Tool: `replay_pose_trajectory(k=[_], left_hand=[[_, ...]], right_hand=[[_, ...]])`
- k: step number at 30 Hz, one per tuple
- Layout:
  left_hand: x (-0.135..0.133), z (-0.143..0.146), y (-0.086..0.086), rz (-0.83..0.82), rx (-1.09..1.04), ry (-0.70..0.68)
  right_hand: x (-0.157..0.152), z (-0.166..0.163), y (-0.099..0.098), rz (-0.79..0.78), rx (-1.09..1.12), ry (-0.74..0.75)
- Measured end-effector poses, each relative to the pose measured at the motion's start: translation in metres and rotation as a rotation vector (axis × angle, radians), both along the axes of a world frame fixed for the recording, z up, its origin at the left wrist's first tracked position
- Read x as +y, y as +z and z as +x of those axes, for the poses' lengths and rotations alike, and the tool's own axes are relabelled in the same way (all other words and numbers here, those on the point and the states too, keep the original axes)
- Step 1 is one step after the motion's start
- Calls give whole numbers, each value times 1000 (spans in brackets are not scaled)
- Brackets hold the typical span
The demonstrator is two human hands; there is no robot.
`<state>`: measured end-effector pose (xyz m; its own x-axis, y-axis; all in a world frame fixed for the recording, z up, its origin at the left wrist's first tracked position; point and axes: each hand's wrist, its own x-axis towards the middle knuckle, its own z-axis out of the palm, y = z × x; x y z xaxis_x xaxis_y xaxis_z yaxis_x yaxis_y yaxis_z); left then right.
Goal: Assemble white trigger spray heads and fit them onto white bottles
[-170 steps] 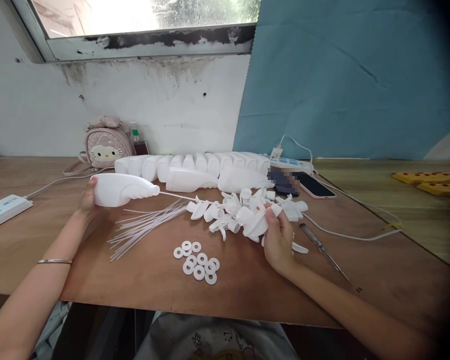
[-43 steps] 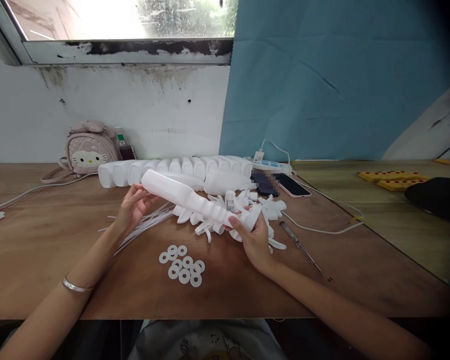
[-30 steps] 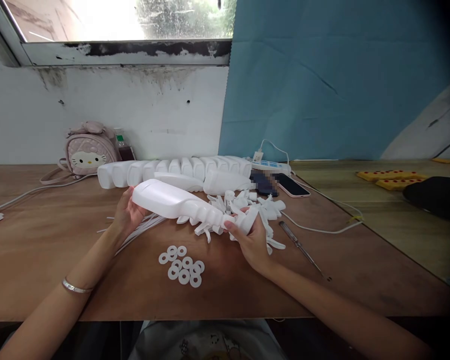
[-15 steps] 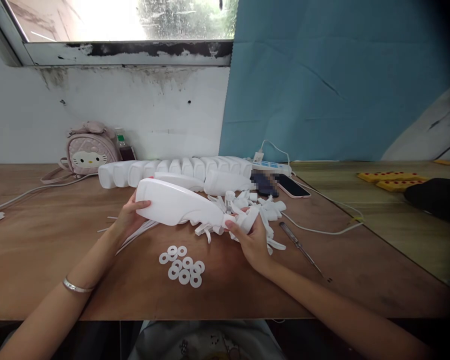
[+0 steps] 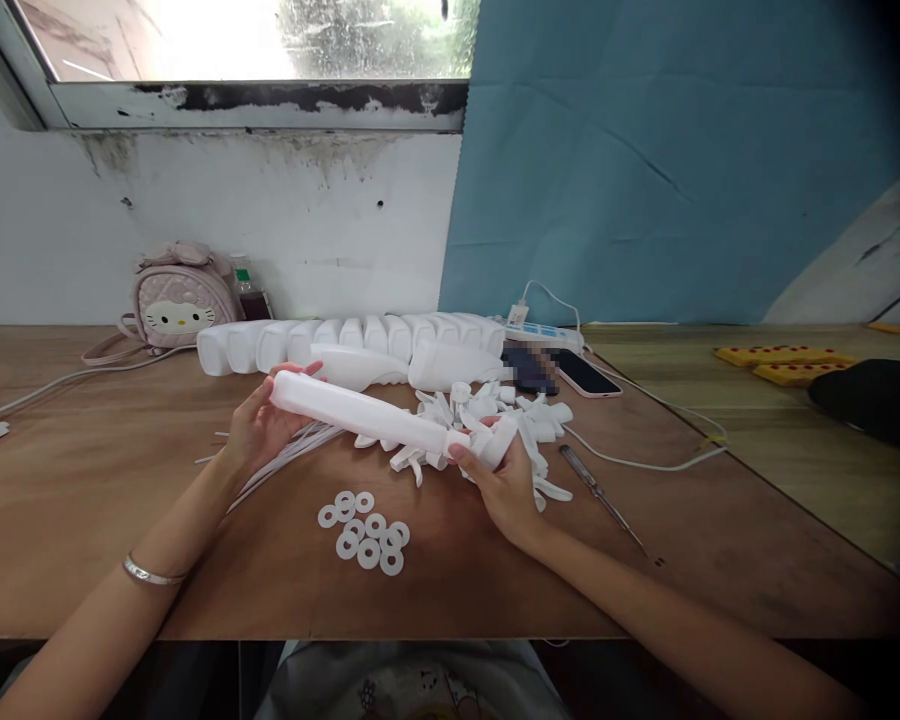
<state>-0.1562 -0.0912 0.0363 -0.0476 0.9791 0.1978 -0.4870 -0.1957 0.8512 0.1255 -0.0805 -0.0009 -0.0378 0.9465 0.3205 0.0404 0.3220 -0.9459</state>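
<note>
A white plastic bottle [image 5: 352, 411] lies sideways in the air between my hands, seen edge-on. My left hand [image 5: 259, 430] cups its base, fingers curled round it. My right hand [image 5: 499, 480] is closed on a white spray head [image 5: 493, 443] that sits at the bottle's neck. Under them lies a heap of white spray heads [image 5: 525, 415], a bundle of thin white tubes [image 5: 285, 455] and several white washers [image 5: 365, 532] on the wooden table [image 5: 82, 500].
A row of white bottles [image 5: 360, 340] lies at the back, with a pink bag [image 5: 180, 308] to its left. A power strip [image 5: 544, 333], a phone [image 5: 589, 371], a screwdriver [image 5: 600, 495] and cables [image 5: 645, 460] lie to the right. Yellow blocks [image 5: 787, 360] sit far right.
The bottle has turned about its long axis between my hands, from its broad face to its narrow edge. My right hand has stayed on the spray head at the neck.
</note>
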Motion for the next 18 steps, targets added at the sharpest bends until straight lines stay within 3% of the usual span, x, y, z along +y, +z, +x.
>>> replay_pose_trajectory(k=[7, 18], left_hand=[[3, -1, -3, -83, 176, 17], [2, -7, -7, -83, 54, -32]], right_hand=[[2, 1, -3, 8, -14, -20], [3, 0, 6, 3, -25, -63]])
